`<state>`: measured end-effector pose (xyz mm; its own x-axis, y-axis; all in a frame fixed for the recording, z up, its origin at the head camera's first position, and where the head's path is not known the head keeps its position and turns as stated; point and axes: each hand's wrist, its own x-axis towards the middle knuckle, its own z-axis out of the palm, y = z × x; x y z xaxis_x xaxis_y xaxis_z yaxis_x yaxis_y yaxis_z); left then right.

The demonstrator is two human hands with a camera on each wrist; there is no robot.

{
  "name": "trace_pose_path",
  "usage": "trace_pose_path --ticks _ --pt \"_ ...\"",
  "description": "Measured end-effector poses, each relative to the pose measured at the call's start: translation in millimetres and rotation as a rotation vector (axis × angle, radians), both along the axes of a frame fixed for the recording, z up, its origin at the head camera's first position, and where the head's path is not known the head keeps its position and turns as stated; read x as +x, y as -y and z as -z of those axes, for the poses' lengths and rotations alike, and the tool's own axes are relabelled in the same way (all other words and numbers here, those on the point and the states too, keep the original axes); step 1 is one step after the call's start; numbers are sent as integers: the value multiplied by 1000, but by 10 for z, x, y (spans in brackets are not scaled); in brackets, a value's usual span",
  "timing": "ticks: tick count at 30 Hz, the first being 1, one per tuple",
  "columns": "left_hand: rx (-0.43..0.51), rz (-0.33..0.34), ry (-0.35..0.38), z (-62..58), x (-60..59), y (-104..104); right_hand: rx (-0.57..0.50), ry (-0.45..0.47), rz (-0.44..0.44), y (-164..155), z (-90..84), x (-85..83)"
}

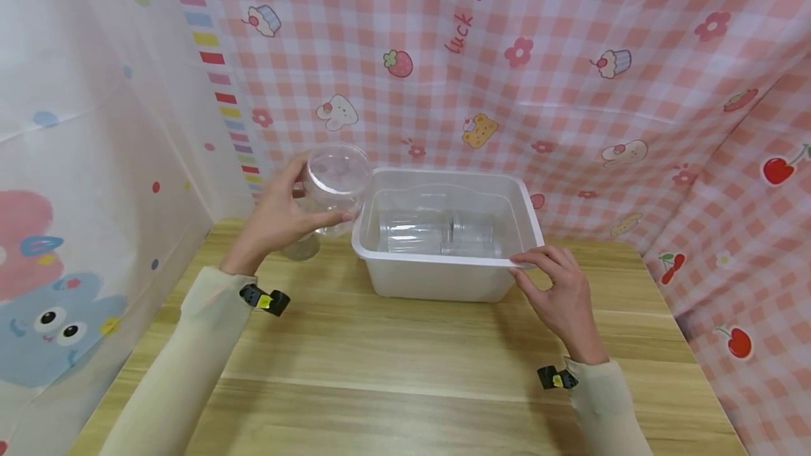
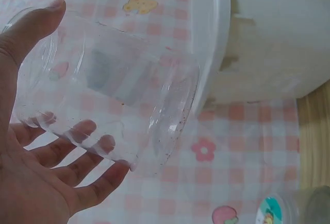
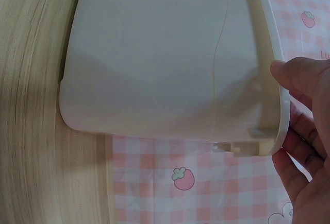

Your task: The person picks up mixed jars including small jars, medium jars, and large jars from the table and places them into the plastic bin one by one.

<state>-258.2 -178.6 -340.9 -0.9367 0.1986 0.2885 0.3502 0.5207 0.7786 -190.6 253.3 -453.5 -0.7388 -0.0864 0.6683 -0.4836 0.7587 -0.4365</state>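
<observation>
Head view has the left hand (image 1: 279,220) curled around a clear plastic jar (image 1: 334,181), held on its side just left of the white tub (image 1: 443,280), clear of the rim. The right hand (image 1: 560,294) pinches the tub's near right corner, probably steadying it on the counter (image 1: 380,371); more clear jars (image 1: 437,231) lie inside the tub

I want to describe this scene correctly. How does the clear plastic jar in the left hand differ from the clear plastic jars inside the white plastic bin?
The clear plastic jar is gripped in the air by the left hand, beside the white plastic bin; the clear jars in the bin lie untouched on its floor. The held jar's round end faces the head camera; the binned jars show their sides. All are transparent.
</observation>
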Motion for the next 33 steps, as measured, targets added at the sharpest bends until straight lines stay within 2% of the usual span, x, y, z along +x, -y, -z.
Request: trace_pose_path --ticks 10,18,24,30,33 --pt "-130 37 -5 -132 -136 -280 -13 -18 -12 -20 4 8" --pt "-244 111 -3 -240 -223 -481 -18 -7 -11 -18 17 8" --pt "-311 156 9 -239 -256 -576 -18 -10 -9 -9 23 4" --pt "-344 175 -9 -223 -269 -603 -17 -9 -13 -2 28 -3" --pt "-345 185 8 -228 -268 -599 -22 -14 -18 0 30 -11"
